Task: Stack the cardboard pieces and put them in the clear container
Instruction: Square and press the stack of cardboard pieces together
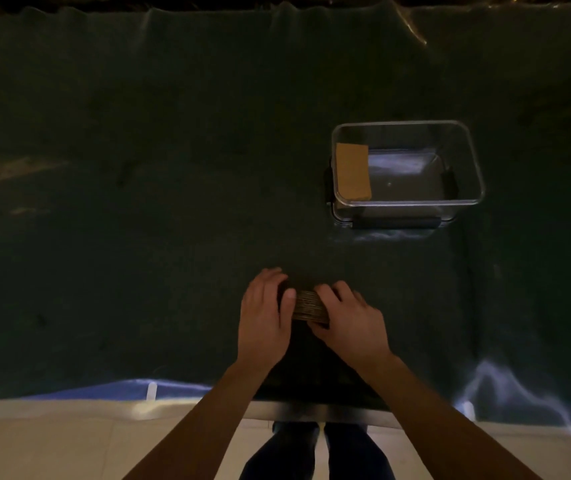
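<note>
A stack of cardboard pieces (309,306) stands on edge on the dark green cloth, near the table's front. My left hand (265,317) clasps its left side and my right hand (348,322) clasps its right side, so only the layered edges show between them. Further back and to the right sits the clear container (464,157), open at the top. One brown cardboard piece (352,171) leans inside against its left wall.
The dark green cloth (138,237) covers the whole table. The table's metal front edge (311,408) runs just below my wrists, with pale floor and my legs beneath. The container has dark clips on its sides.
</note>
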`<state>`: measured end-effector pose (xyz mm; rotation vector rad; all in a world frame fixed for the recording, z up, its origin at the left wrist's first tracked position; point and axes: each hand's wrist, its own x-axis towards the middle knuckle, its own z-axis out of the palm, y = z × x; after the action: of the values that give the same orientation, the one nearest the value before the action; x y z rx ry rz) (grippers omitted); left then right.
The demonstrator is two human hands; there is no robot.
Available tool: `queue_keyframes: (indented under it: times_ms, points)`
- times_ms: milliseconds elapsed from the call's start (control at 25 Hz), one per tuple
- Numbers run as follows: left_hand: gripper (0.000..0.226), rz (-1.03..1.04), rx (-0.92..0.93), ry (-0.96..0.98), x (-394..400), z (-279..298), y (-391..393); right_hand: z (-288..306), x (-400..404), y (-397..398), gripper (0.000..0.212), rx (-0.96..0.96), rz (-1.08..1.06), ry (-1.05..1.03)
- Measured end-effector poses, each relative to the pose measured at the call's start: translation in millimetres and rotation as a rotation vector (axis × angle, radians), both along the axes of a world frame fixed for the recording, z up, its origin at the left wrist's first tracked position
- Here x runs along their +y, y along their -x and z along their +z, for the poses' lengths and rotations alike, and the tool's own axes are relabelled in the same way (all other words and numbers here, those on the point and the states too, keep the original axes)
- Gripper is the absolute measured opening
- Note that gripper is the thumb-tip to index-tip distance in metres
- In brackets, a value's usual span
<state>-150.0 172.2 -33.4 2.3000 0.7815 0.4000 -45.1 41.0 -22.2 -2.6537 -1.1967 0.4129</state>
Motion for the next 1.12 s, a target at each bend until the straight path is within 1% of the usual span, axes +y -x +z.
queue_keyframes:
  times_ms: [80,160,200,240,360,480,600,680,720,760,800,840,880,960,1000,1040,1080,1120]
  points:
    - [0.057,-0.112,0.015,-0.171,3,0,11,1,1,-2,0.052,0.018,0.009,0.012]
    - [0.062,-0.295,0.137,-0.351,-4,-1,20,0,1,-3,0.052,0.01,0.013,0.017]
    - [0.064,-0.353,0.207,-0.404,-10,-2,23,0,1,-3,0.051,0.003,0.01,0.015]
    - [0.064,-0.368,0.241,-0.422,-13,-3,24,-1,0,-2,0.051,-0.001,0.009,0.014]
    - [0.066,-0.327,0.236,-0.42,-15,-3,22,-2,2,-2,0.051,-0.001,0.005,0.017]
    - [0.073,-0.391,0.287,-0.456,-15,-2,24,-2,3,-2,0.049,-0.004,0.002,-0.001]
    - [0.082,-0.433,0.301,-0.495,-5,6,15,-2,2,-2,0.053,-0.001,0.026,0.001]
    - [0.077,-0.447,0.274,-0.499,4,10,2,-2,2,-3,0.054,-0.035,0.033,-0.027]
    - [0.07,-0.454,0.253,-0.482,7,12,-3,-1,2,-2,0.058,-0.045,0.025,-0.037]
    - [0.064,-0.461,0.233,-0.446,9,13,-7,-1,0,-1,0.066,-0.031,0.005,-0.054]
    - [0.061,-0.467,0.224,-0.398,11,14,-8,-2,-5,2,0.08,0.028,-0.036,-0.095]
    - [0.06,-0.478,0.229,-0.35,12,15,-8,-2,-12,6,0.094,0.151,-0.125,-0.199]
    - [0.06,-0.487,0.243,-0.316,13,15,-6,-1,-21,14,0.103,0.309,-0.263,-0.372]
    - [0.059,-0.494,0.253,-0.292,15,14,-3,-1,-37,34,0.103,0.571,-0.6,-0.801]
    - [0.059,-0.497,0.246,-0.29,16,14,-3,-1,-40,44,0.101,0.668,-0.736,-0.945]
    - [0.058,-0.502,0.242,-0.29,17,14,-4,0,-39,52,0.098,0.74,-0.821,-0.995]
    - [0.058,-0.506,0.241,-0.289,17,14,-5,0,-35,59,0.096,0.811,-0.841,-0.969]
    - [0.057,-0.508,0.244,-0.286,18,14,-7,1,-29,64,0.094,0.871,-0.792,-0.896]
